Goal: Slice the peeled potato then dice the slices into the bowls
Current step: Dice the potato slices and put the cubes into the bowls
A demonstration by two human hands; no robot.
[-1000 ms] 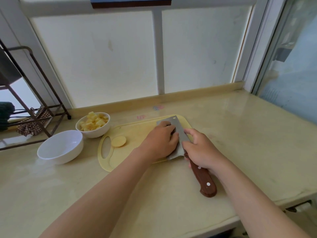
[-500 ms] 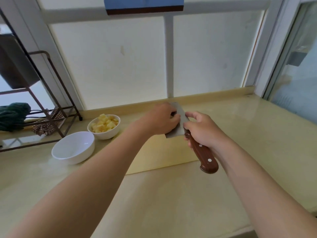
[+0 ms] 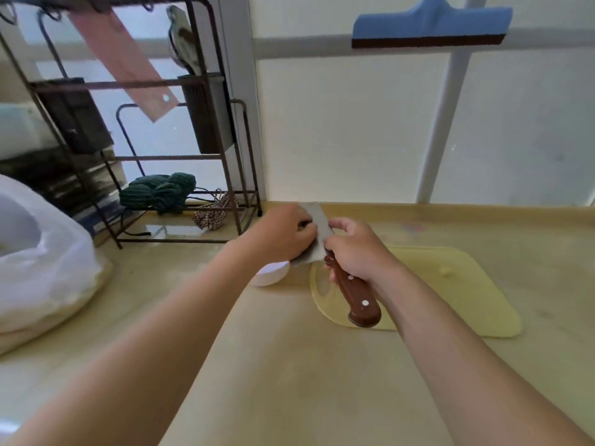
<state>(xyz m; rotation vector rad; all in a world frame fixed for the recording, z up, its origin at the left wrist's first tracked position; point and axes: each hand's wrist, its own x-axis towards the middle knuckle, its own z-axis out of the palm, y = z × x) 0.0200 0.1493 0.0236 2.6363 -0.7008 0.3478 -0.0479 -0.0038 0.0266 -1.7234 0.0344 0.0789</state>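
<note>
**Transfer step: steel cleaver with a brown riveted wooden handle is off the board and over a bowl.**

A second ago the blade lay on the pale yellow plastic cutting board. It has since been lifted and carried left, and now hangs above a white round bowl just beside the board's handle end (contents hidden, so which bowl is unclear). Right hand is wrapped tight round the handle. Left hand is cupped against the blade's flat; whether its fingers trap anything cannot be told. Diced potato is not visible; judged to be held between palm and blade, ready to drop in. One small pale potato scrap lies on the board. No brand, label or legible writing, the blue squeegee included.
</note>
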